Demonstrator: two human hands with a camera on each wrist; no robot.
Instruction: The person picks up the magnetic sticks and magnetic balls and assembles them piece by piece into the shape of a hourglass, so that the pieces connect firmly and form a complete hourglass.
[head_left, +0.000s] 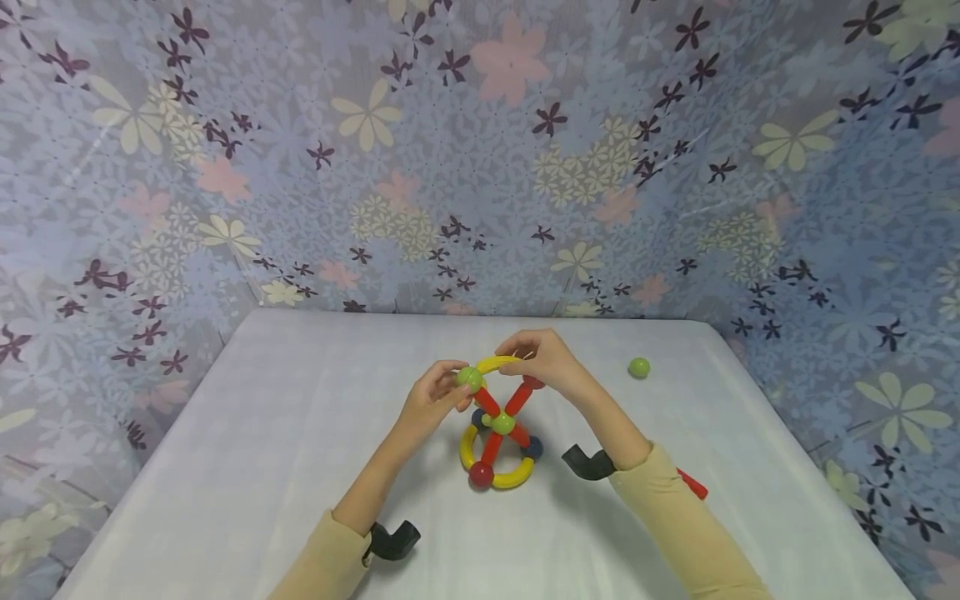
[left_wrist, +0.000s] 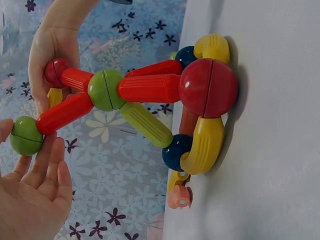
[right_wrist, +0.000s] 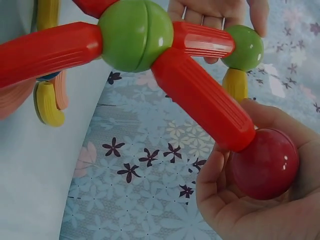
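Observation:
A magnetic ball-and-stick structure stands on the white table, with a green ball at its middle and red sticks running from it. Its base has yellow curved sticks, a dark red ball and blue balls. My left hand pinches the upper green ball between thumb and fingers. With my right hand I grip the upper yellow curved stick, which meets that green ball. The upper red ball lies against my right palm.
A loose green ball lies on the table at the back right. Beside my right sleeve, a red stick is partly covered. Behind the table hangs a flowered cloth.

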